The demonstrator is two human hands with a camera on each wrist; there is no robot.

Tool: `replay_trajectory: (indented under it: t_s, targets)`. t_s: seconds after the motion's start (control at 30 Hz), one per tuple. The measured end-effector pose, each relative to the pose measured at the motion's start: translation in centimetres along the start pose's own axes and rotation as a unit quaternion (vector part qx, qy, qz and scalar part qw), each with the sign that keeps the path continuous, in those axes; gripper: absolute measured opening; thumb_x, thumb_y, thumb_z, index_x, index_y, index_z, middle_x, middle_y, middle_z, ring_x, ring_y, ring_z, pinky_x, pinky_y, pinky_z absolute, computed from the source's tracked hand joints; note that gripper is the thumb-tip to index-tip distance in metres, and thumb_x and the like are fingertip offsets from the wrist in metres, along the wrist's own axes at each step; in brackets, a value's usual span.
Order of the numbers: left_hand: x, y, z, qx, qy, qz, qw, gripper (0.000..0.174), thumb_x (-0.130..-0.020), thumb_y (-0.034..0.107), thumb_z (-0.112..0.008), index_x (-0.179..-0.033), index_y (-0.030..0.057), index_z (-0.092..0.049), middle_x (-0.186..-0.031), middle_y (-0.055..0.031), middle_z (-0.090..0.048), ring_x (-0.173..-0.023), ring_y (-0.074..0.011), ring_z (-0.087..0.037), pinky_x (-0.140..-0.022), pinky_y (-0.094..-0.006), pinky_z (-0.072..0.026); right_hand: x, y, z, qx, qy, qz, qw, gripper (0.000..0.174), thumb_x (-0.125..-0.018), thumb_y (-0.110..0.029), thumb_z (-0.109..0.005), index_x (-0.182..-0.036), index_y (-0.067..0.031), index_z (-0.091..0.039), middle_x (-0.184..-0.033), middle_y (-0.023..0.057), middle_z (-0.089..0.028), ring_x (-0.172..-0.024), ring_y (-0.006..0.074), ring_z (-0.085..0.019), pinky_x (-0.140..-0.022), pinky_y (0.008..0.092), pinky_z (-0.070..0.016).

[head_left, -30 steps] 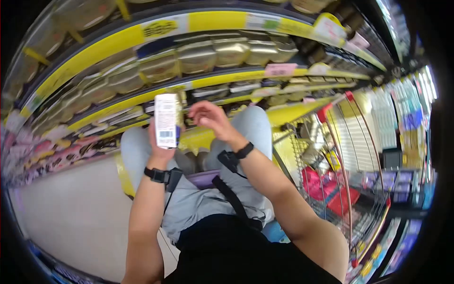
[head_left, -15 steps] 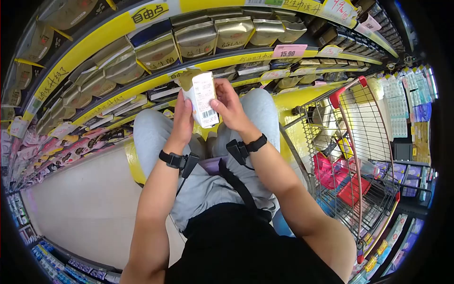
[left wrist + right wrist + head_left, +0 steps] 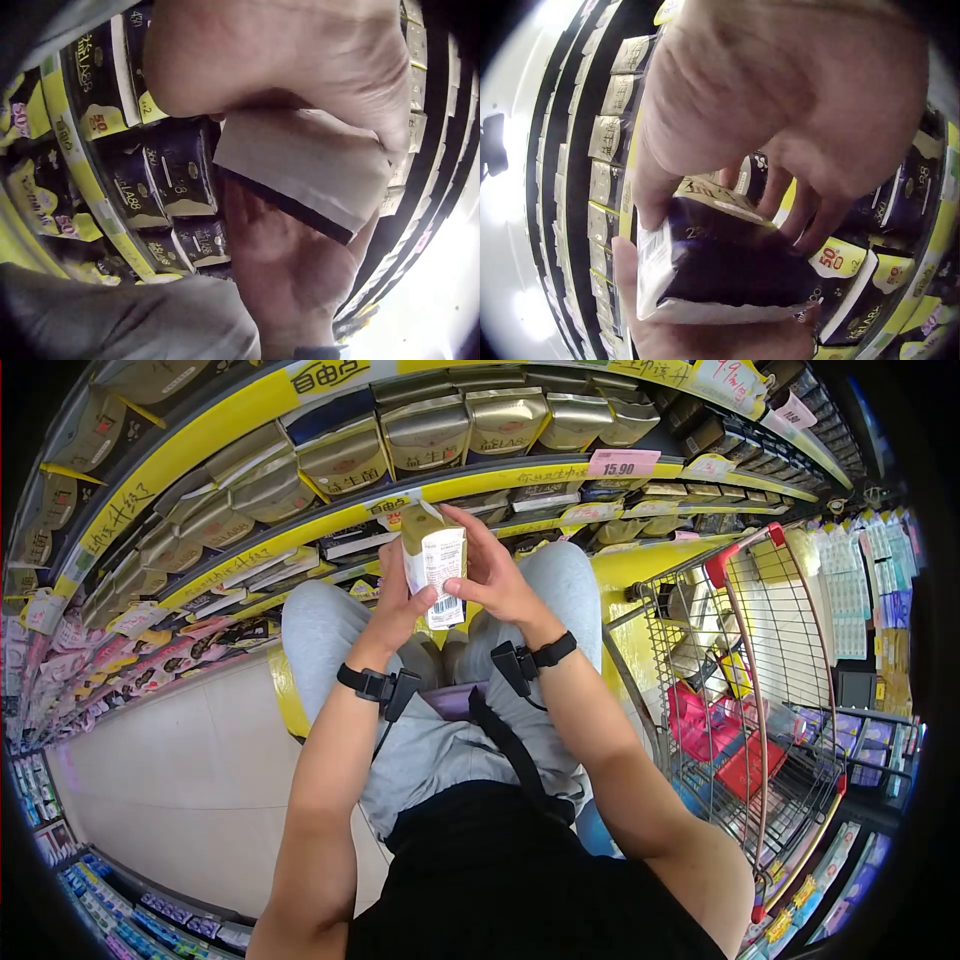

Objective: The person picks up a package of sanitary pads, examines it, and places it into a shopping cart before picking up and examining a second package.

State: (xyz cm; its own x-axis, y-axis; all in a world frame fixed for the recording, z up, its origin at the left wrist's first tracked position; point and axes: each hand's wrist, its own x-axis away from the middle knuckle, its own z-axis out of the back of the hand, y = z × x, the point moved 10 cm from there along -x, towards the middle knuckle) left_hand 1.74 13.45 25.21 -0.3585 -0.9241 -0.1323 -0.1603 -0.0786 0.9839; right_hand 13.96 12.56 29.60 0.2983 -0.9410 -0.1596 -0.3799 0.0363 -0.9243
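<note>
Both hands hold a pack of sanitary pads in front of the knees, its white printed side with a barcode facing up in the head view. My left hand grips its left side, thumb on the printed face. From the right, my right hand holds it too, thumb near the barcode and fingers behind. In the right wrist view the pack shows a dark blue side and gold front, with fingers curled over it. The left wrist view shows the pack's pale face between both hands.
Shelves with gold packs rise ahead, and a pink price tag reads 15.90. Darker packs fill a lower shelf. At right stands a wire shopping cart with pink and red items inside. Pale floor tiles lie to the left.
The right hand, first apart from the pack, has come in and taken hold of it beside the left hand. The pack has moved right from its first place and turned slightly.
</note>
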Motion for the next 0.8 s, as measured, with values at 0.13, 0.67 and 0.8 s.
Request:
replay_trajectory:
  t_s: [0.13, 0.67, 0.8]
  targets:
    - [-0.2, 1.2, -0.3, 0.013, 0.015, -0.021, 1.000, 0.091, -0.080, 0.049, -0.078, -0.147, 0.0011, -0.037, -0.129, -0.0111, -0.043, -0.118, -0.0231, -0.046, -0.106, -0.0369, -0.0365, 0.4, 0.2, 0.7, 0.005, 0.000, -0.021, 1.000, 0.095, -0.081, -0.010, -0.083, -0.157, -0.0057, -0.026, -0.150, 0.0116, -0.043, -0.136, 0.0210, -0.045, -0.114, 0.0363, -0.0361]
    - [-0.1, 2.1, 0.7, -0.233, -0.014, -0.042, 0.971, 0.094, -0.072, 0.020, -0.088, -0.151, 0.0053, -0.039, -0.136, -0.0092, -0.051, -0.122, -0.0218, -0.055, -0.094, -0.0361, -0.0476, 0.9, 2.3, 2.0, 0.109, -0.055, -0.016, 0.992, 0.100, -0.076, 0.005, -0.074, -0.159, -0.0075, -0.019, -0.161, 0.0127, -0.030, -0.151, 0.0229, -0.027, -0.121, 0.0388, -0.0257]
    - [-0.2, 0.8, 1.7, -0.114, 0.029, 0.026, 0.993, 0.084, -0.080, 0.022, -0.085, -0.148, 0.0032, -0.040, -0.123, -0.0097, -0.062, -0.113, -0.0194, -0.060, -0.092, -0.0337, -0.0489, 0.6, 2.5, 3.2, 0.123, 0.007, -0.016, 0.992, 0.087, -0.083, -0.005, -0.078, -0.155, -0.0087, -0.028, -0.148, 0.0135, -0.045, -0.131, 0.0213, -0.049, -0.106, 0.0360, -0.0432]
